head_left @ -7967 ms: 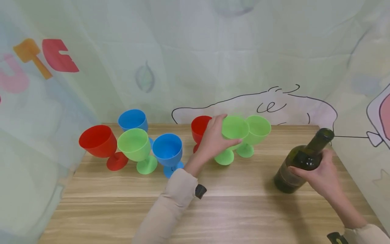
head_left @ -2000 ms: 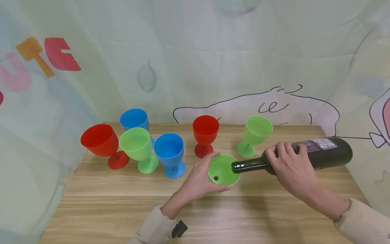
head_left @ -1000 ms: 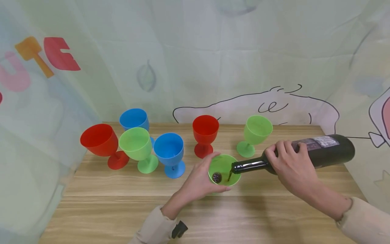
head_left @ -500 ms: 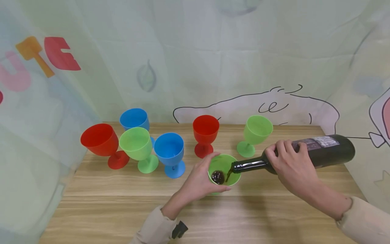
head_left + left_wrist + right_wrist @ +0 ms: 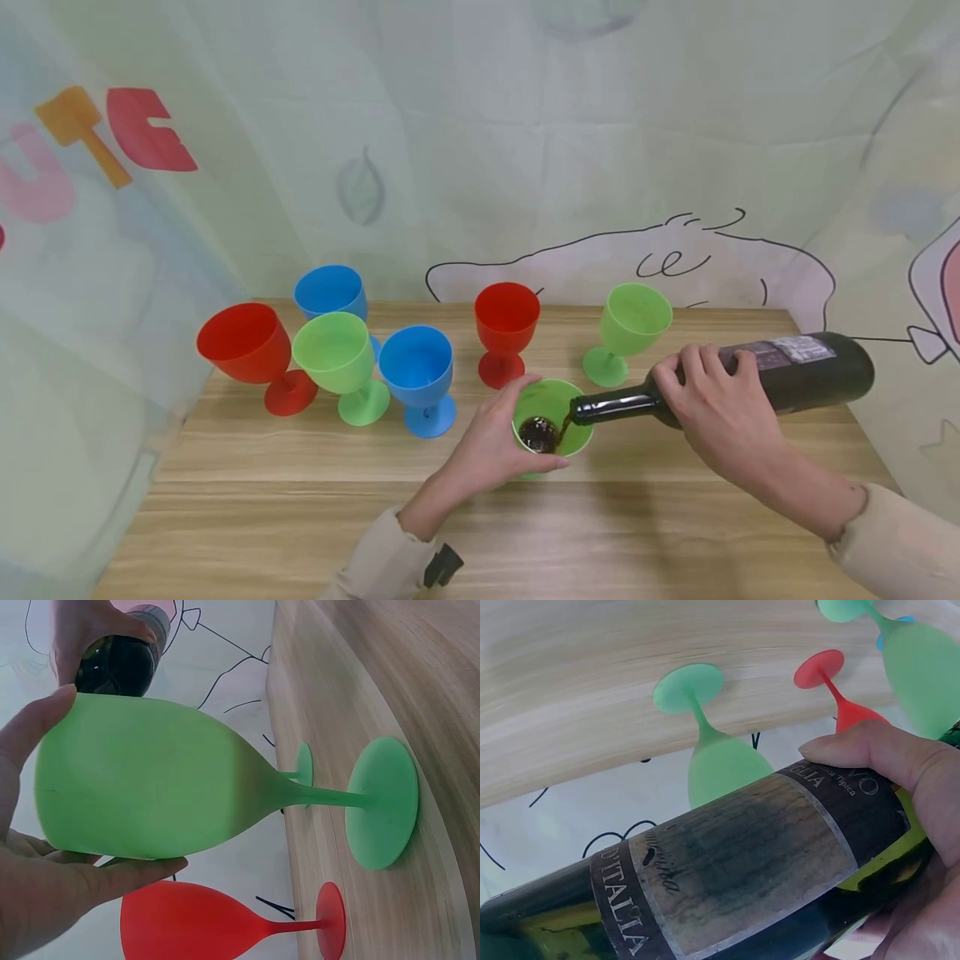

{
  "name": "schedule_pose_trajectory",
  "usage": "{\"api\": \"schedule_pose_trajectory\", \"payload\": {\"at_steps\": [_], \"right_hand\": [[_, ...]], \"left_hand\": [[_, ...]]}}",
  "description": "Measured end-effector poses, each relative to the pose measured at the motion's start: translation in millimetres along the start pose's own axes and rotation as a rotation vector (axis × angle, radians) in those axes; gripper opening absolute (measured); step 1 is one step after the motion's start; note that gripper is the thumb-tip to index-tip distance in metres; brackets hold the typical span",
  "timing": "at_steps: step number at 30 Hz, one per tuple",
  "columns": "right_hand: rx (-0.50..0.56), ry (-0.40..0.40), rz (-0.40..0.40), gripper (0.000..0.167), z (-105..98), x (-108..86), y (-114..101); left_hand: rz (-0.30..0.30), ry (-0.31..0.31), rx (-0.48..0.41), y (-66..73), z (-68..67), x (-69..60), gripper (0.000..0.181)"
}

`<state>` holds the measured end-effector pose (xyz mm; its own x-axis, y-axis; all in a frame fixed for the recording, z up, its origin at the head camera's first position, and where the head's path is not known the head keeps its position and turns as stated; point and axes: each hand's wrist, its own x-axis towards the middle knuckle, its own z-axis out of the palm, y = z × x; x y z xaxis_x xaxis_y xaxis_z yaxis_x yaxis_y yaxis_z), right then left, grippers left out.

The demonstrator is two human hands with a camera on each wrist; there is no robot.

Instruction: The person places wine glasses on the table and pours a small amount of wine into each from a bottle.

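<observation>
A green goblet [image 5: 551, 400] stands at the middle of the table, its bowl gripped near the rim by my left hand [image 5: 487, 442]. My right hand [image 5: 723, 417] grips a dark glass bottle [image 5: 813, 371] around its shoulder and neck, tilted with its mouth over the goblet's right rim. A thin dark stream runs from the mouth into dark liquid [image 5: 538, 434] in the bowl. In the left wrist view the goblet [image 5: 150, 776] has its foot on the table, with my left thumb and fingers at opposite sides. The right wrist view shows the bottle's label [image 5: 742, 862] close up.
Behind the held goblet stand a red goblet [image 5: 506, 319] and another green goblet [image 5: 635, 321]. On the left are a red goblet [image 5: 245, 343], a green goblet [image 5: 333, 354] and two blue goblets [image 5: 416, 367] [image 5: 330, 293]. A printed curtain [image 5: 480, 150] hangs behind the wooden table [image 5: 300, 533].
Earlier the bottle stood upright and my left hand was at the goblet farther back. The goblet has come forward, the bottle has tilted over it, and the dark liquid inside has grown.
</observation>
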<state>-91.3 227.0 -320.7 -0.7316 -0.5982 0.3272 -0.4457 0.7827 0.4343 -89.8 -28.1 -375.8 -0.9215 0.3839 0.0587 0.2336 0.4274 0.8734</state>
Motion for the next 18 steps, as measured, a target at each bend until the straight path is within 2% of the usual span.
{"api": "schedule_pose_trajectory", "payload": {"at_steps": [6, 18], "right_hand": [[0.023, 0.000, 0.013, 0.046, 0.6, -0.1, 0.6], [0.065, -0.041, 0.057, 0.054, 4.1, -1.5, -2.7]], "left_hand": [[-0.015, 0.005, 0.014, 2.1, -0.5, -0.2, 0.085], [0.009, 0.017, 0.021, 1.1, -1.5, -0.6, 0.086]]}}
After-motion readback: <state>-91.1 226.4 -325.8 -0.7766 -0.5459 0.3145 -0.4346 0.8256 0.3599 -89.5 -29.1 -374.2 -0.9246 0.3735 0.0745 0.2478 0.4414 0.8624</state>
